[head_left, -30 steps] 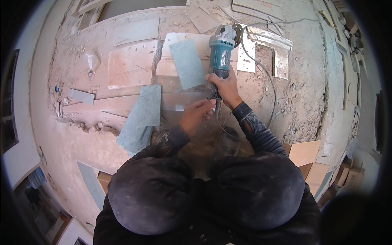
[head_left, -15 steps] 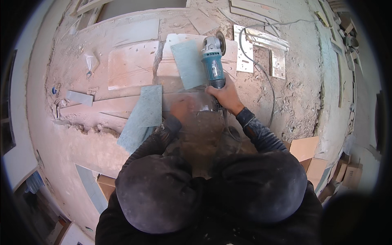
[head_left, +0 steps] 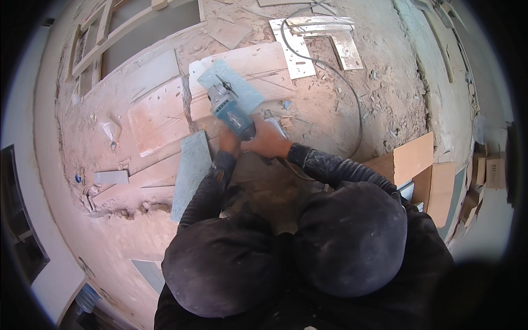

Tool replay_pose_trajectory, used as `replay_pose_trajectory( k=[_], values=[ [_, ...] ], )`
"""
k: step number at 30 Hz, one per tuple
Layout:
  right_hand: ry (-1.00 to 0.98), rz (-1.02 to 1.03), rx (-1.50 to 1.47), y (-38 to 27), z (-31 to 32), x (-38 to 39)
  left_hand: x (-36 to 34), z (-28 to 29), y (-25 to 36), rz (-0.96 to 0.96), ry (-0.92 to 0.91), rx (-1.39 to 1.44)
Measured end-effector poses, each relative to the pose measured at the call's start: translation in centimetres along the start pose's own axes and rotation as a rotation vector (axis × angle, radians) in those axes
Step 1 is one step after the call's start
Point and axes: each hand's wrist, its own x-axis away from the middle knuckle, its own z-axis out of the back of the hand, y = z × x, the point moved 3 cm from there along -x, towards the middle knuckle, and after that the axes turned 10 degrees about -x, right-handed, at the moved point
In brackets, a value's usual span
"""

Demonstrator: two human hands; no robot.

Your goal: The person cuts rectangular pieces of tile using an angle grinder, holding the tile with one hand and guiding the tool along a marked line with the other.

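Observation:
A teal and grey angle grinder (head_left: 232, 115) is gripped around its dark rear end by my right hand (head_left: 268, 138). Its head and disc (head_left: 226, 85) point forward and left, over a blue-green tile (head_left: 247, 93) that lies on pale slabs. Close against the tool's left side is my left hand (head_left: 228, 141); the grinder hides its fingers, so their grip does not show. Beside my left forearm lies another blue-green tile piece (head_left: 192, 162), partly under the sleeve. Part of a pale, shiny-edged piece (head_left: 275, 126) shows just past my right hand.
A grey cord (head_left: 355, 102) loops over the right side. White L-shaped panels (head_left: 300, 55) lie at the back, a wooden frame (head_left: 115, 36) at far left. Cardboard boxes (head_left: 415, 157) stand right of my knees. Rubble and a small grey offcut (head_left: 111, 177) lie on the dusty floor.
The grinder has swung left and tilted, its disc now over the tile. My right hand moved left with it. My left hand now sits beside the tool. The whole view has shifted.

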Motion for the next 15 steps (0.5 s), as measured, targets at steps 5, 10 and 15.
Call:
replay_pose_trajectory(
  k=[5,10,15],
  values=[
    [0.028,0.032,-0.001,0.8,-0.6,0.0,-0.1,0.9,-0.9,-0.099,-0.056,-0.082],
    [-0.001,0.038,0.0,0.5,-0.9,0.4,0.0,1.2,-0.4,-0.06,-0.076,-0.103],
    [0.007,0.051,-0.005,0.5,-1.1,0.8,-0.4,1.7,-0.4,-0.191,-0.104,-0.319]
  ],
)
